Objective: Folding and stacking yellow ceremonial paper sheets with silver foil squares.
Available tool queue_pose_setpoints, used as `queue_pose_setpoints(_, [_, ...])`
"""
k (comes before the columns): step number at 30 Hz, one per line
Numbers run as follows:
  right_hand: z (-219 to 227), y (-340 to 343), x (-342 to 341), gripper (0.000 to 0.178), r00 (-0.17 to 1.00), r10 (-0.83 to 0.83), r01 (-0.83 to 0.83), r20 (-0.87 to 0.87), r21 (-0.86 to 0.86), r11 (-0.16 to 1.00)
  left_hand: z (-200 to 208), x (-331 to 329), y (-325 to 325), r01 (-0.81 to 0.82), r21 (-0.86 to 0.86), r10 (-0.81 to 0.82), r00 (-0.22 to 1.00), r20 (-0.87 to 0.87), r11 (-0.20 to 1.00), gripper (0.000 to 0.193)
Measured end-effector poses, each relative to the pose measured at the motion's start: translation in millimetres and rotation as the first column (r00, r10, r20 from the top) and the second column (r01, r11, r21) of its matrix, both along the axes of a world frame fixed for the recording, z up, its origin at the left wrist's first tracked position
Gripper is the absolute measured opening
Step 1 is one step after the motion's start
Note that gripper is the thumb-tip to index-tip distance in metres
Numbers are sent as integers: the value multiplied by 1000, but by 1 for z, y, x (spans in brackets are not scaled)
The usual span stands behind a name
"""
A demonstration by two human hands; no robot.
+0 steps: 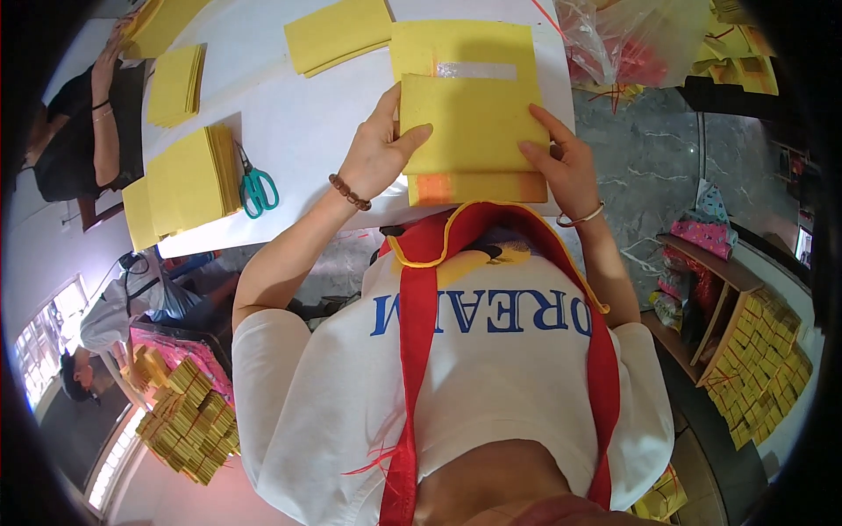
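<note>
A yellow paper sheet or thin stack (478,123) lies in front of me, held at both sides. My left hand (381,149) grips its left edge, thumb on top and the other fingers partly hidden. At the opposite edge, my right hand (566,167) pinches it between thumb and fingers. Beneath and beyond it is more yellow paper (460,44) with a pale shiny strip. Below its near edge, yellow paper with orange patches (478,189) shows at the table's edge.
Teal-handled scissors (257,188) lie left on the white table (289,149), beside a thick yellow paper stack (193,180). Further stacks (338,35) are farther back. A person's arm (105,140) is at the left. Tied yellow bundles (763,364) fill a right-hand area; a plastic bag (640,39) stands far right.
</note>
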State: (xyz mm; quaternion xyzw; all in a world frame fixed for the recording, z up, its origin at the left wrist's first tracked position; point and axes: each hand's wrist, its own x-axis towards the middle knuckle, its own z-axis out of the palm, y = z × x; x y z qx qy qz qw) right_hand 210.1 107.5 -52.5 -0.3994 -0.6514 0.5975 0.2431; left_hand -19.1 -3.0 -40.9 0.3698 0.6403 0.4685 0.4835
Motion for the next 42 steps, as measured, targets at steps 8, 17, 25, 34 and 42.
queue_pose_setpoints(8, [0,2,-5,47,1000,-14,13,25,41,999,-8,-4,1,-28,-5,28,1000,5,1000,69])
queue_pose_setpoints(17, [-1,3,-2,47,993,3,-10,118,59,998,41,5,16,283,347,240,352,-905,894,51])
queue_pose_setpoints(25, [-9,2,-2,47,998,-14,10,65,67,998,7,45,23,466,103,-77,350,-934,879,47])
queue_pose_setpoints(34, [28,-13,8,48,916,-68,-295,397,776,557,-4,46,21,449,88,-74,331,-941,889,50])
queue_pose_setpoints(42, [-1,-37,20,49,752,200,-643,628,630,435,-4,42,21,445,140,-40,372,-928,885,49])
